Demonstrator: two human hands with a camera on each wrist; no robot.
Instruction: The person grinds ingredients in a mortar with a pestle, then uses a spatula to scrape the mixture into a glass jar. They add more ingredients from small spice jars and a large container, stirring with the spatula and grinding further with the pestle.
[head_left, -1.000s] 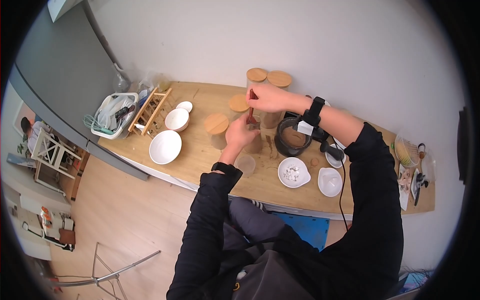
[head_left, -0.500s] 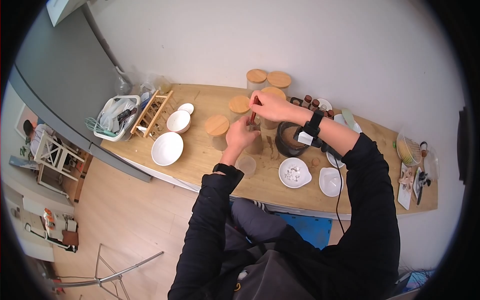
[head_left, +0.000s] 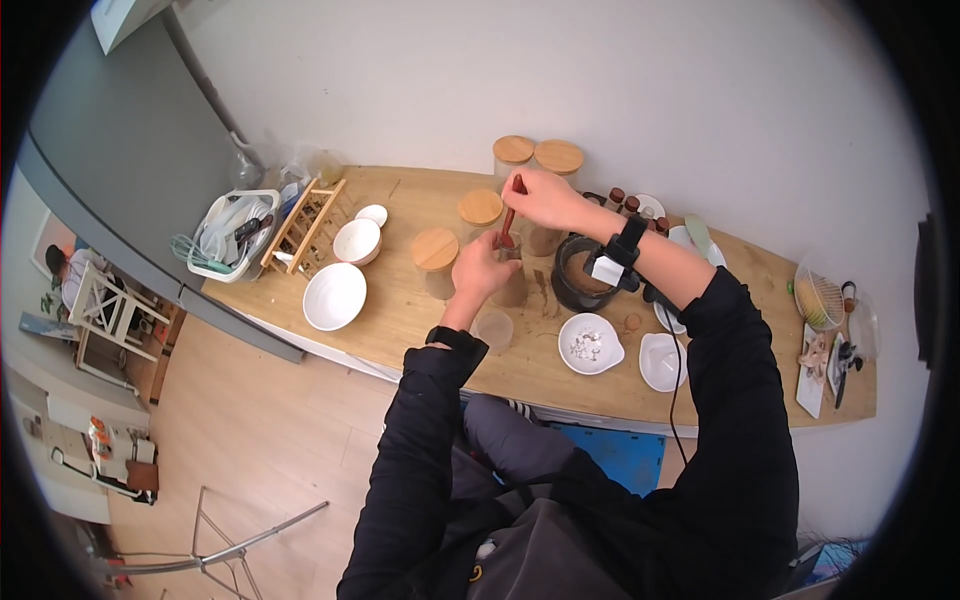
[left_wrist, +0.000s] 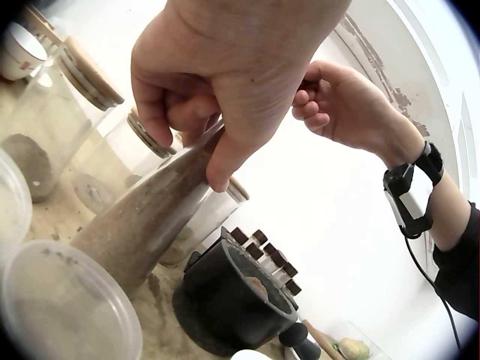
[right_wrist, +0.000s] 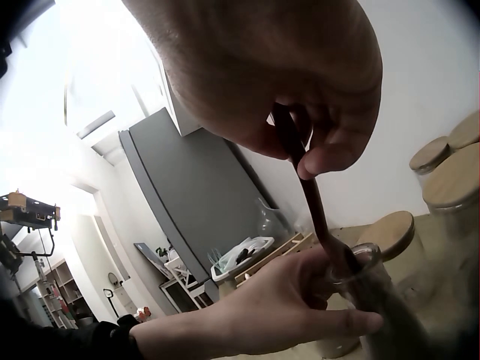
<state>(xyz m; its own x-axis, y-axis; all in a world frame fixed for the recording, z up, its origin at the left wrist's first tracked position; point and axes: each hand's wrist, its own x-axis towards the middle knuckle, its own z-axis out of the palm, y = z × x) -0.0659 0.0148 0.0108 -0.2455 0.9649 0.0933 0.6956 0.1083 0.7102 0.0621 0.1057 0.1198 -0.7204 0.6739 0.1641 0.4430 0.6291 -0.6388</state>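
My left hand (head_left: pixel 480 268) grips the upper part of a clear glass vessel (left_wrist: pixel 142 217) that widens downward and is filled with brown material. The vessel's open mouth shows in the right wrist view. Above it, my right hand (head_left: pixel 548 197) pinches the handle of a reddish-brown spoon (right_wrist: pixel 313 199). The spoon slants down, and its lower end is inside the vessel's mouth. A clear plastic cup (left_wrist: pixel 71 300) stands just in front of the vessel. To the right sits a black bowl (left_wrist: pixel 225 300) with brown powder inside, below my right wrist.
Glass jars with wooden lids (head_left: pixel 435 249) stand left of and behind the vessel. A spouted white bowl (head_left: pixel 590 345) holds white bits, with another white bowl (head_left: pixel 660 362) beside it. White bowls (head_left: pixel 335 297) and a wooden rack (head_left: pixel 305 225) are at left. A cable hangs from my right wrist.
My right hand has shifted slightly right, and the spoon handle leans further right, with its lower end still at the vessel's mouth. My left hand keeps its grip. The head view has shifted slightly.
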